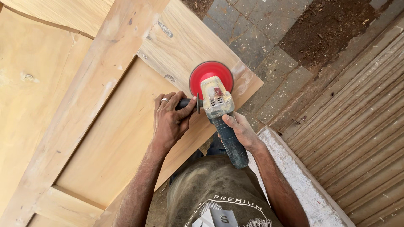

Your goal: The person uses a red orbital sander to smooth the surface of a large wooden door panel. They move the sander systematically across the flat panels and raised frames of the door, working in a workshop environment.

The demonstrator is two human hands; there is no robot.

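Note:
A hand-held angle grinder (216,103) with a dusty grey body and a round red sanding disc (210,75) rests on the frame of a pale wooden door panel (105,126). My left hand (170,117), with a ring on one finger, grips the black side handle to the left of the tool head. My right hand (240,130) wraps the dark rear body of the grinder. The disc sits near the panel's right corner, on a light, sanded patch.
Grey stone paving (261,38) and a patch of brown dirt (328,25) lie beyond the panel. A corrugated metal shutter (362,138) and a concrete ledge (294,168) run along the right. More plywood sheets (29,84) lie at the left.

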